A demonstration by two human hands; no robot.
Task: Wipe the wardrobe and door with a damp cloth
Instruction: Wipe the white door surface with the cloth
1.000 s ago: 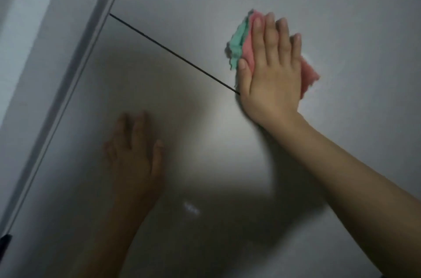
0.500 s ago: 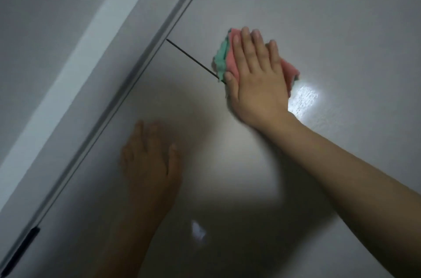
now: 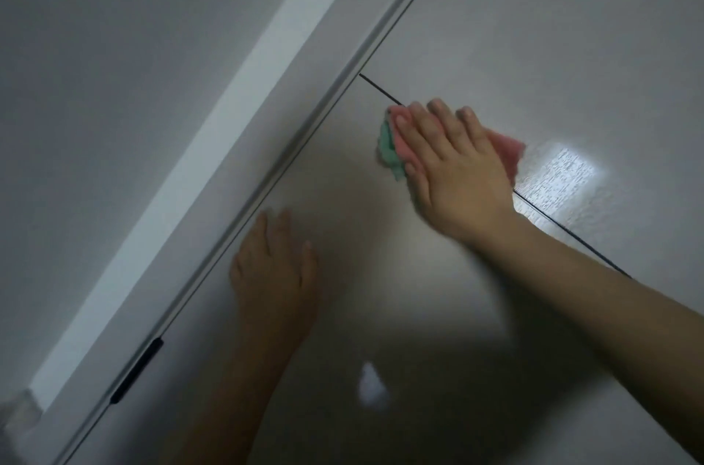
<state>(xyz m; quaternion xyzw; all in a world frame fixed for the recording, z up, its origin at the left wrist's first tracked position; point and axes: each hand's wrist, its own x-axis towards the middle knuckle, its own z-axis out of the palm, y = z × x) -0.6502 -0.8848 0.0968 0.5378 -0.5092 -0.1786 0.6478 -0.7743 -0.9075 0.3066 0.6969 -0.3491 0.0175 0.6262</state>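
Pink-green cloth (image 3: pixel 396 150) pressed flat under right hand (image 3: pixel 453 175), grip released, left hand (image 3: pixel 274 274) flat on wardrobe (image 3: pixel 381 274)

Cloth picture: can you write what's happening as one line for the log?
step: wiping | right hand: presses pink-and-green cloth flat over dark panel seam | left hand: flat on wardrobe panel

Home interior, pale wardrobe panels (image 3: pixel 533 45), recessed handle (image 3: pixel 137 369)

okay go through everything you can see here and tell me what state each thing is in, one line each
Right hand: fingers straight, pressing the cloth flat.
Cloth: pink and green, bunched, lying over the dark seam.
Left hand: open, flat on the panel.
Dark handle: untouched.
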